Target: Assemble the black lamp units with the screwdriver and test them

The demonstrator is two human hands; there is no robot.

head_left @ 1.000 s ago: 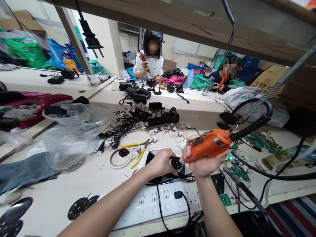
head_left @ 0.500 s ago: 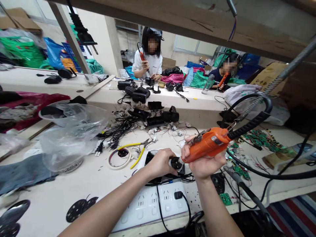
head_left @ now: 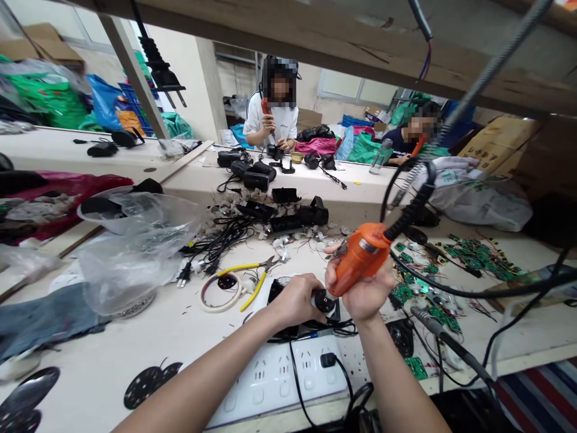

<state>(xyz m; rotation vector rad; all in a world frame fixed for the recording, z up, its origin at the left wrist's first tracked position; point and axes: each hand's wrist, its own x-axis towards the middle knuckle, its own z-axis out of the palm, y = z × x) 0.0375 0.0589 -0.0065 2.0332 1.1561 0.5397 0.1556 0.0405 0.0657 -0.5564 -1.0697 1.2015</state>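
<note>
An orange electric screwdriver [head_left: 363, 255] is gripped in my right hand [head_left: 367, 294], its lower end slanting down to the left. That end meets a small round black and white part [head_left: 325, 302]. Around this part the fingers of my left hand [head_left: 300, 297] are closed, just above a black housing [head_left: 276, 290] on the bench. The tool's bit is hidden between the hands. Close by on the left lie yellow-handled cutters [head_left: 255, 287] and a roll of tape [head_left: 204, 296].
A white power strip [head_left: 273, 376] lies in front. Black housings [head_left: 293, 219] and cables are piled behind; green circuit boards [head_left: 478, 255] are at right, plastic bags [head_left: 130, 258] at left. Two people work across the bench. A spring [head_left: 491, 66] hangs above the tool.
The orange screwdriver has tipped more upright, and its top end with the cable has swung left. My left hand keeps its hold on the small part. The view has shifted slightly.
</note>
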